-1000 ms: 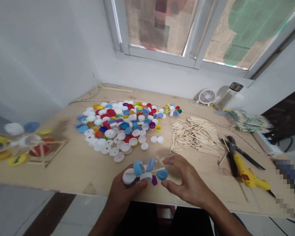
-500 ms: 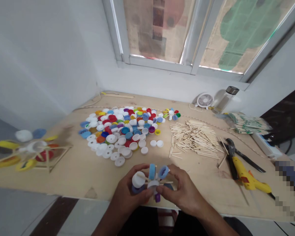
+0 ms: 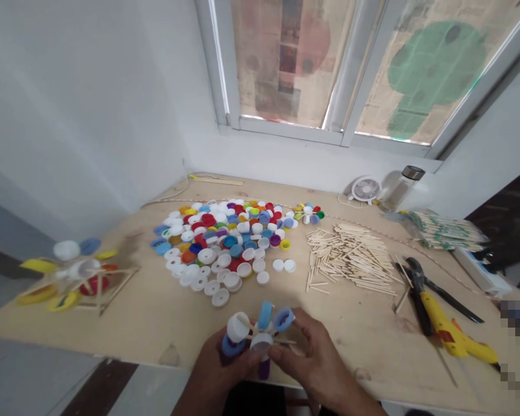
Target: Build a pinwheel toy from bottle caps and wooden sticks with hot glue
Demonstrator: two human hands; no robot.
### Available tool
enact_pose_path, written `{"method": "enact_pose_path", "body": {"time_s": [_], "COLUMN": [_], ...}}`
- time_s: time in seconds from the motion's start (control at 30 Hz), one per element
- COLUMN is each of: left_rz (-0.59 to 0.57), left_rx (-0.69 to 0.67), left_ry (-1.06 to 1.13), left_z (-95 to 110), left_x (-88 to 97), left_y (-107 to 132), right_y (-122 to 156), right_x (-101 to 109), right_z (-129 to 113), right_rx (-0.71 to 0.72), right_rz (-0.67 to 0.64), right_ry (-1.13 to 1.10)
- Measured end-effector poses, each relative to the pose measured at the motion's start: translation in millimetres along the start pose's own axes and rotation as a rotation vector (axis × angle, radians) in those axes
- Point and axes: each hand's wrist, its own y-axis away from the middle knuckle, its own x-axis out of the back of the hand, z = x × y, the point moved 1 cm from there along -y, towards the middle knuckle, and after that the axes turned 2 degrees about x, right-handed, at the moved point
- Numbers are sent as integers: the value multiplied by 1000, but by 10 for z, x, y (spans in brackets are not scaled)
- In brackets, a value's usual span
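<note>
Between my two hands, near the table's front edge, is a bottle-cap wheel [image 3: 262, 342] with a whitish cap at its hub and sticks spreading outward. Light blue, blue, white and purple caps sit on its stick ends; one stick at the right shows a bare end. My left hand [image 3: 219, 364] grips it from the left, thumb at the hub and fingers partly hidden behind the white and blue caps. From the right, my right hand [image 3: 309, 355] holds it, thumb beside the hub and fingertips by the light blue cap at upper right.
A pile of coloured bottle caps [image 3: 219, 242] lies beyond my hands, with wooden sticks [image 3: 355, 257] to its right. A yellow glue gun [image 3: 446, 329] and pliers [image 3: 418, 289] lie at right. A larger cap wheel on a stick frame [image 3: 80, 277] stands left; a small fan [image 3: 366, 189] sits behind.
The whole scene sits lower and slightly further right as the camera view shifts. Both hands keep hold of the cap wheel, which has turned slightly.
</note>
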Motion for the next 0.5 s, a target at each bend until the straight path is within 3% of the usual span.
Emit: {"method": "enact_pose_path", "body": {"time_s": [0.1, 0.23, 0.5], "left_rz": [74, 122, 122], "left_rx": [-12, 20, 59], "left_ry": [78, 254, 399], "left_z": [-5, -79, -167], "left_x": [115, 295, 383], "left_y": [-39, -142, -222], "right_y": [-114, -394, -1082], "right_x": [160, 275, -177], "right_z": [-18, -14, 21], "right_rx": [55, 196, 391], "right_rz": [-28, 42, -26], "right_ry": [128, 566, 972]}}
